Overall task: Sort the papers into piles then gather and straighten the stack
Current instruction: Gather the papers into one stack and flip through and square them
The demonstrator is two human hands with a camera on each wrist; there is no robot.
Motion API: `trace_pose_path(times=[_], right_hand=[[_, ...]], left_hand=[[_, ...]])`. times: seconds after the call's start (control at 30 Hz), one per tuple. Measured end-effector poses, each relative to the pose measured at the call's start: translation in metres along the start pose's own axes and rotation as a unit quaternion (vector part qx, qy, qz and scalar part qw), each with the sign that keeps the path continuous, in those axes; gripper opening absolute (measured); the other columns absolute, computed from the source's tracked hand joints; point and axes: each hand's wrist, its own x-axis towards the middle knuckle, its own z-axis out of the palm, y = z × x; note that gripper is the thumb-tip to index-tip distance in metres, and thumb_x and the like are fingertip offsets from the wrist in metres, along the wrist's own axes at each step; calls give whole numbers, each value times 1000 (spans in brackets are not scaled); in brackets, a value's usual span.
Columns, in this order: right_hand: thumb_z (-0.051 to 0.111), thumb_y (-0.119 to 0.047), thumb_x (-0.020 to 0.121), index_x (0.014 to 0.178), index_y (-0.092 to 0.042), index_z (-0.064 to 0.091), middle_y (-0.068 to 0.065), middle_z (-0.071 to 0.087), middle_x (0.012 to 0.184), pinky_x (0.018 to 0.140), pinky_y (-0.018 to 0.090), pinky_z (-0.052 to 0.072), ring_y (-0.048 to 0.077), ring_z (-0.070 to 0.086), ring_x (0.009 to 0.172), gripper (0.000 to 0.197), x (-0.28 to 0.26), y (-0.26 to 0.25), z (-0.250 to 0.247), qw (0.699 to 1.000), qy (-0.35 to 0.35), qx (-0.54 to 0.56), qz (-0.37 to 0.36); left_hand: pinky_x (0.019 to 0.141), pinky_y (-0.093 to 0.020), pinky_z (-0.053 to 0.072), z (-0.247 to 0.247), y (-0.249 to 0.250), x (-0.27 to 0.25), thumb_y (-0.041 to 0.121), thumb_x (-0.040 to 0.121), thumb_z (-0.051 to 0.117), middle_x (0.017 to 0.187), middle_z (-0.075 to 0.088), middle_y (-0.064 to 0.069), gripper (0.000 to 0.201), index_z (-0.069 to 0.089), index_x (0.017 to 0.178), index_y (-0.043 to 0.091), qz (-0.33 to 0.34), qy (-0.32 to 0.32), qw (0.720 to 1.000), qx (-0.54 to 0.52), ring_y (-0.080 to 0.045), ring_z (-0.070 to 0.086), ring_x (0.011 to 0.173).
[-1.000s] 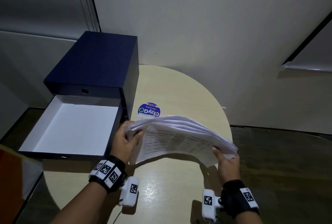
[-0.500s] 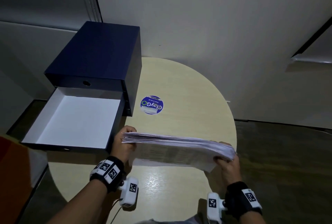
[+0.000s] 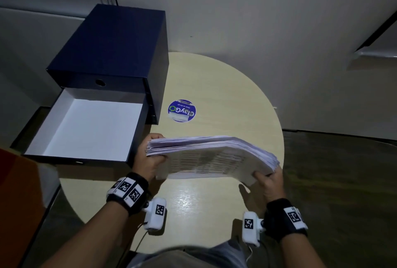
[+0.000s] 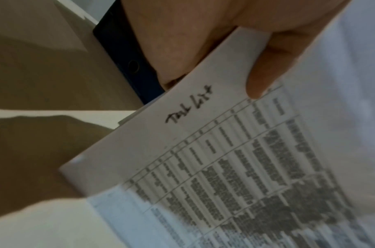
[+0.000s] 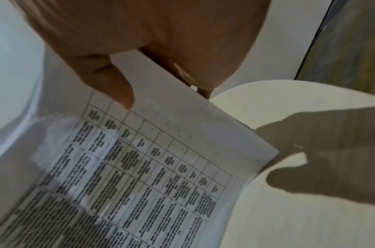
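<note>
Head view: stack of papers (image 3: 211, 156) held up over the round table (image 3: 225, 87), left hand (image 3: 148, 158) and right hand (image 3: 268, 181) gripping one end each, likely to tap edges even. Left wrist view: thumb (image 4: 265, 67) pressed on the "Task List" sheet (image 4: 203, 134). Right wrist view: thumb (image 5: 110, 80) pinching the other end.

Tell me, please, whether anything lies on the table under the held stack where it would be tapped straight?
Nothing visible does. Both hands, left hand and right hand, grip the paper stack above bare table; the round sticker lies farther back.
</note>
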Motion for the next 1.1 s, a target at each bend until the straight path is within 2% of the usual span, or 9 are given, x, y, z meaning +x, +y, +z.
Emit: trace_pose_path(times=[0.1,0.23,0.37,0.5,0.57,0.67,0.8,0.93,1.1], right_hand=[[75,6,80,110,-17,59,-10,69,97,72,19,56,1,66,89,42,-1,-11,6,999,12,3,-46],[70,-1,86,103,-12,61,-13,63,93,64,13,53,-7,62,80,22,1,-24,17,991,105,16,-87],[72,-1,86,88,-17,65,-9,66,87,64,11,49,-5,60,76,18,7,-29,23,983,149,7,-107],[71,-5,87,82,-15,65,-14,66,79,62,8,46,-6,58,72,13,8,-32,26,982,163,-5,-97],[70,-5,89,83,-12,64,-17,66,77,61,7,45,-7,58,71,11,9,-33,26,981,168,-12,-95],[69,-7,90,86,-11,64,-9,65,83,62,11,45,-6,57,73,7,9,-36,24,982,163,-30,-91],[72,-8,88,87,-8,66,-4,67,87,67,16,48,-3,60,76,6,8,-42,25,983,153,-47,-85],[70,-13,90,91,-5,65,-5,67,90,69,21,45,-9,60,76,9,7,-46,26,983,162,-44,-72],[65,-22,94,88,-22,62,-15,68,91,75,32,47,-11,58,80,7,7,-46,25,983,165,-63,-55]], left_hand=[[69,-17,50,-2,8,-3,15,65,70,92,57,-6,35,55,96,7,53,-10,997,-52,-8,59,82],[70,-13,48,0,18,-1,39,73,67,91,61,4,48,57,100,1,68,19,996,-60,-3,59,83],[69,-6,45,4,24,0,38,77,63,89,60,1,43,59,95,-1,98,55,991,-68,6,59,80],[68,-7,46,7,20,1,9,91,63,89,62,0,12,61,94,-2,84,65,993,-48,4,60,79],[65,-7,46,6,17,2,4,94,58,86,65,9,7,62,96,-2,75,82,993,-35,5,61,77],[65,-9,47,5,16,3,23,92,62,81,66,18,14,63,93,9,84,96,992,-22,3,61,77],[65,-13,49,3,16,3,54,80,59,82,69,15,38,66,91,18,70,98,993,-10,-3,64,79],[76,-18,49,1,13,5,51,83,62,90,69,8,35,67,90,17,99,115,988,10,-11,63,90],[75,-28,50,2,13,5,40,87,62,93,70,-1,23,67,90,18,76,129,989,11,-15,64,86]])
